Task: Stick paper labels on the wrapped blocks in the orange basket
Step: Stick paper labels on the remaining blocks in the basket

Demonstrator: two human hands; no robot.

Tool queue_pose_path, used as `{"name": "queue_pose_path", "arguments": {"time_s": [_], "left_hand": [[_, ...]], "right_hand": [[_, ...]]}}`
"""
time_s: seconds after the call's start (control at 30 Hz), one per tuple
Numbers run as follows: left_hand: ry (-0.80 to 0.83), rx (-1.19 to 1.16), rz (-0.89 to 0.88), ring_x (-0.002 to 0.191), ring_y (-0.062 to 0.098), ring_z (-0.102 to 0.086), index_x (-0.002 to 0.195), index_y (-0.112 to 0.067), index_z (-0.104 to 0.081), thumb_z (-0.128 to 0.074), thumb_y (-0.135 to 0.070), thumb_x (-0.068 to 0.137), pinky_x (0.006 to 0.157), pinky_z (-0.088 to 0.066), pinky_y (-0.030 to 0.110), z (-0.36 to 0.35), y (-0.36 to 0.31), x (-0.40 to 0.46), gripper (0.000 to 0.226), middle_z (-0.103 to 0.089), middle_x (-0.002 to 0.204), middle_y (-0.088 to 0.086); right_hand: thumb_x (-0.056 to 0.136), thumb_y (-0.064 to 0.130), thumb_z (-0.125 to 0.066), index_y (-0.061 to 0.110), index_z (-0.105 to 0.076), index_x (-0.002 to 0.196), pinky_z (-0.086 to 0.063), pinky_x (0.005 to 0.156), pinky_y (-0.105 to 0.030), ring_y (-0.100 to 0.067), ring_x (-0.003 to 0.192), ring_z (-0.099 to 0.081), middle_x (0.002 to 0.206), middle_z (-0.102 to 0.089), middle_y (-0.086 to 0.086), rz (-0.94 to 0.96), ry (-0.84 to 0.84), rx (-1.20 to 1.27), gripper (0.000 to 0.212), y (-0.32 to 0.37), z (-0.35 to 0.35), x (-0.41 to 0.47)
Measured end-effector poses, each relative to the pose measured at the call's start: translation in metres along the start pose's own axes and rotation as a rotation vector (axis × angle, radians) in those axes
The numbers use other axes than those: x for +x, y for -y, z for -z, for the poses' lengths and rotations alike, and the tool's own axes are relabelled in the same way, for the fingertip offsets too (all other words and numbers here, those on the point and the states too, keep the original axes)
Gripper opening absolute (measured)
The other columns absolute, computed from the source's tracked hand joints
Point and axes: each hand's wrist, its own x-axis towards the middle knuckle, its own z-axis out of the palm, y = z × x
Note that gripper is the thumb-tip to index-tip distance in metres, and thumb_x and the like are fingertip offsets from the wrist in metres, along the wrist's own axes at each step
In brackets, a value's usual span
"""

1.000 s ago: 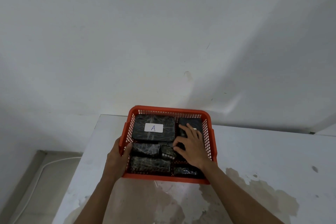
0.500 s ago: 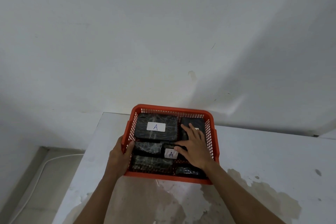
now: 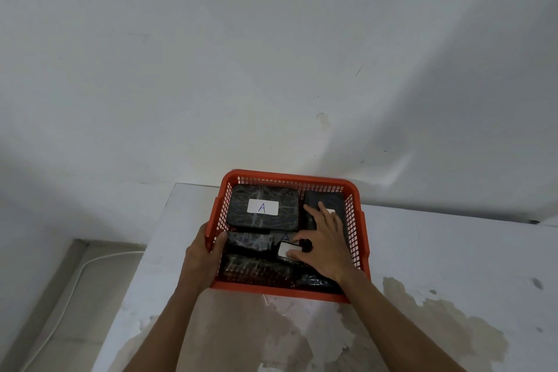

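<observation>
The orange basket [image 3: 290, 179] stands on the white table and holds several black wrapped blocks. The large block [image 3: 238, 214] at the back left carries a white paper label [image 3: 262, 207] marked A. My left hand [image 3: 201, 254] grips the basket's left rim. My right hand [image 3: 327, 246] is inside the basket, thumb and forefinger pinching a small wrapped block [image 3: 280, 254] with a white label [image 3: 288, 249] on it. The back right block [image 3: 326, 198] shows a corner of a label [image 3: 331, 211] behind my fingers. Unlabelled blocks [image 3: 250, 241] lie at the front left.
The white table [image 3: 437, 251] has worn brown patches near its front and ends just left of the basket. A plain wall rises close behind the basket. Down on the floor at the left runs a white cable [image 3: 75, 281].
My right hand has slid back toward me over the small middle block, which has turned so its white label faces up. My left hand stays on the rim.
</observation>
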Motion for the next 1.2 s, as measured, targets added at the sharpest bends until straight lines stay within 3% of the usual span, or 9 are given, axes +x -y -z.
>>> {"name": "queue_pose_path", "arguments": {"time_s": [0.17,0.4,0.5,0.6,0.73,0.87,1.0,1.2], "left_hand": [[-0.005,0.006,-0.012,0.092,0.02,-0.059,0.137,-0.018,-0.039,-0.047,-0.05,0.089,0.078,-0.051,0.036,-0.002,0.0,0.001,0.058,-0.062,0.121,0.01],[-0.006,0.0,-0.018,0.093,0.021,-0.058,0.137,-0.019,-0.038,-0.048,-0.05,0.089,0.082,-0.052,0.041,-0.002,0.001,0.001,0.059,-0.061,0.121,0.008],[-0.003,-0.006,-0.022,0.095,0.021,-0.059,0.138,-0.025,-0.035,-0.048,-0.056,0.087,0.084,-0.053,0.042,-0.001,0.005,0.002,0.061,-0.06,0.119,0.002],[-0.012,-0.01,-0.03,0.096,0.02,-0.06,0.139,-0.031,-0.031,-0.048,-0.058,0.086,0.084,-0.053,0.041,0.0,0.007,0.003,0.062,-0.056,0.115,-0.006],[-0.016,-0.005,-0.029,0.095,0.021,-0.062,0.137,-0.026,-0.036,-0.048,-0.054,0.088,0.082,-0.054,0.042,-0.003,0.008,0.004,0.058,-0.059,0.111,-0.004],[-0.033,-0.013,-0.016,0.094,0.023,-0.063,0.131,-0.023,-0.044,-0.05,-0.053,0.088,0.08,-0.054,0.042,-0.002,0.009,0.004,0.053,-0.062,0.106,-0.001],[-0.033,-0.034,-0.022,0.092,0.021,-0.063,0.129,-0.022,-0.046,-0.05,-0.053,0.088,0.078,-0.054,0.037,-0.003,0.009,0.004,0.052,-0.062,0.105,-0.002],[-0.022,-0.04,-0.024,0.092,0.018,-0.064,0.128,-0.024,-0.047,-0.05,-0.056,0.086,0.075,-0.053,0.032,-0.004,0.013,0.006,0.053,-0.064,0.107,-0.002]], "right_hand": [[0.079,0.066,-0.061,0.044,-0.07,0.107,0.012,0.116,-0.05,-0.025,0.148,0.013,0.163,-0.01,0.001,0.025,0.021,-0.113,0.037,0.0,-0.002,0.001],[0.078,0.056,-0.069,0.04,-0.069,0.1,0.003,0.118,-0.053,-0.027,0.149,0.005,0.161,-0.02,-0.003,-0.036,-0.039,-0.131,0.027,0.008,-0.012,0.002],[0.079,0.052,-0.071,0.038,-0.068,0.096,0.006,0.117,-0.048,-0.027,0.149,0.002,0.159,-0.023,-0.004,-0.037,-0.079,-0.084,0.023,0.007,-0.011,0.0],[0.08,0.051,-0.072,0.037,-0.068,0.093,-0.002,0.117,-0.048,-0.027,0.147,-0.01,0.153,-0.033,-0.002,-0.007,-0.141,-0.047,0.02,0.008,-0.007,-0.002],[0.083,0.052,-0.066,0.034,-0.071,0.097,-0.028,0.11,-0.048,-0.023,0.127,-0.037,0.125,-0.053,0.004,0.144,-0.171,-0.075,0.023,0.026,-0.003,0.005],[0.086,0.059,-0.055,0.036,-0.072,0.105,-0.038,0.094,-0.04,-0.018,0.1,-0.044,0.101,-0.055,0.008,0.291,-0.08,-0.202,0.035,0.044,-0.006,0.017],[0.084,0.062,-0.056,0.037,-0.07,0.109,-0.04,0.086,-0.04,-0.02,0.093,-0.046,0.098,-0.056,0.007,0.262,-0.062,-0.274,0.038,0.043,-0.009,0.023],[0.079,0.059,-0.066,0.031,-0.065,0.111,-0.04,0.088,-0.04,-0.021,0.095,-0.048,0.103,-0.056,0.004,0.24,-0.04,-0.337,0.042,0.045,-0.021,0.025]]}}
